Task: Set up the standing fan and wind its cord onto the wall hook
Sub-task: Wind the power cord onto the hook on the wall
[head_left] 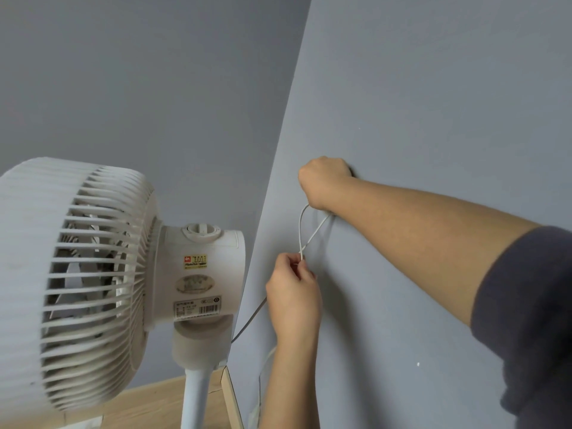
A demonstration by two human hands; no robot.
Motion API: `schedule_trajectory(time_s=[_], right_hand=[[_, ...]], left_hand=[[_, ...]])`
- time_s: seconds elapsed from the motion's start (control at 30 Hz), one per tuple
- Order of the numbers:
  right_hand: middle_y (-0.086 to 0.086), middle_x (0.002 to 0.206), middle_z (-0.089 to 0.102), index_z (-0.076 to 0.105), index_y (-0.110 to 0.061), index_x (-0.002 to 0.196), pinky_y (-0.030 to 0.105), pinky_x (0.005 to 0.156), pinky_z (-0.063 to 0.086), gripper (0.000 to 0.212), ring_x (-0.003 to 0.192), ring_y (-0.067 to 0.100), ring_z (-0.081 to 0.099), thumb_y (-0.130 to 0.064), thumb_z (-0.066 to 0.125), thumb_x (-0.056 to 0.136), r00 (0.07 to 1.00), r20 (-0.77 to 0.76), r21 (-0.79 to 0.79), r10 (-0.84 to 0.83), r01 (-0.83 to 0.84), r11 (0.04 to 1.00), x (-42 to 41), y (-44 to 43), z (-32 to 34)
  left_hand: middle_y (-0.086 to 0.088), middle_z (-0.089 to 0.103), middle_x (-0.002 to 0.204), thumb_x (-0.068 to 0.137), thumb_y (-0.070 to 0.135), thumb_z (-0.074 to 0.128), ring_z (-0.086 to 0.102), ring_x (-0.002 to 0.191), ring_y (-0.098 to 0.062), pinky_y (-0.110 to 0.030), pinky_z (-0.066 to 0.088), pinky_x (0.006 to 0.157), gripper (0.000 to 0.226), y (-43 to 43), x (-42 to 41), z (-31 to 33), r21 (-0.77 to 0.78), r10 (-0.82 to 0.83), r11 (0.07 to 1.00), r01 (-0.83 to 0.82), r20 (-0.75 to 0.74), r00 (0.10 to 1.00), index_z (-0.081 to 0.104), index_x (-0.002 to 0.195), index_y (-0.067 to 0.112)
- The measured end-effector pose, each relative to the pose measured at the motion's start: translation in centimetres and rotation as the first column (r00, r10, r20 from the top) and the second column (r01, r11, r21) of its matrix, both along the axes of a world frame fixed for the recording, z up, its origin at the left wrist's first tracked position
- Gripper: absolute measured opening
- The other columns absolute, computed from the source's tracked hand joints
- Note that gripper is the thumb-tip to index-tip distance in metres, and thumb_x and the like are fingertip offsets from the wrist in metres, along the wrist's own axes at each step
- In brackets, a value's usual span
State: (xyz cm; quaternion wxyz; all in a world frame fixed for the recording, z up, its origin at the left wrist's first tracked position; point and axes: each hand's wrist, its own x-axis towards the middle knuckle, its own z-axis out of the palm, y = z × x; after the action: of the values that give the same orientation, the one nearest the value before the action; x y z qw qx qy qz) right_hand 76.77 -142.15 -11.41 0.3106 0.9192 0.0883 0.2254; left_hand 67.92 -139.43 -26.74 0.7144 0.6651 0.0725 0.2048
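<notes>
A white standing fan (93,258) stands on its pole at the left, its grille facing left and its motor housing toward the wall corner. Its thin white cord (301,230) forms a loop against the grey wall. My right hand (325,184) is curled against the wall at the top of the loop, gripping the cord; the wall hook is hidden under it. My left hand (292,292) pinches the two cord strands together below. More cord runs from my left hand down toward the fan's base.
Two grey walls (433,88) meet in a corner just right of the fan. A pale wooden floor (148,404) and a light wooden skirting strip (232,397) show at the bottom. A white plug or cable end hangs low by the wall.
</notes>
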Motion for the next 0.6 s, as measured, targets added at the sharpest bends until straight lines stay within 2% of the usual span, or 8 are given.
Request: schedule_trajectory(time_s=[0.27,0.47,0.6], right_hand=[[0.008,0.117,0.062,0.063,-0.012,0.111,0.028,0.07,0.04,0.029,0.106,0.029,0.062,-0.005,0.053,0.085,1.0,0.012,0.193,-0.005,0.002,0.981,0.8,0.0,0.8],[0.01,0.119,0.061,0.063,-0.009,0.111,0.029,0.071,0.041,0.029,0.107,0.031,0.061,-0.001,0.053,0.085,0.999,0.045,0.232,-0.011,0.0,0.973,1.1,0.0,0.9],[0.011,0.116,0.062,0.064,-0.009,0.109,0.029,0.071,0.04,0.03,0.105,0.033,0.061,0.002,0.052,0.084,0.998,0.056,0.237,0.02,-0.032,0.971,1.1,-0.3,0.8]], left_hand=[[0.005,0.063,0.07,0.093,0.013,0.045,0.061,0.067,-0.028,-0.041,0.055,0.07,0.016,0.5,-0.1,0.5,-0.027,0.005,1.0,-0.004,0.029,1.0,0.053,0.083,0.022],[0.007,0.062,0.07,0.094,0.012,0.044,0.06,0.066,-0.02,-0.041,0.055,0.071,0.016,0.1,-0.3,0.7,-0.06,-0.016,0.998,0.018,0.04,0.999,0.054,0.086,0.023],[0.007,0.063,0.072,0.093,0.014,0.044,0.063,0.072,-0.024,-0.041,0.055,0.073,0.015,-0.4,-0.1,0.4,-0.065,-0.029,0.997,0.032,0.036,0.999,0.055,0.091,0.023]])
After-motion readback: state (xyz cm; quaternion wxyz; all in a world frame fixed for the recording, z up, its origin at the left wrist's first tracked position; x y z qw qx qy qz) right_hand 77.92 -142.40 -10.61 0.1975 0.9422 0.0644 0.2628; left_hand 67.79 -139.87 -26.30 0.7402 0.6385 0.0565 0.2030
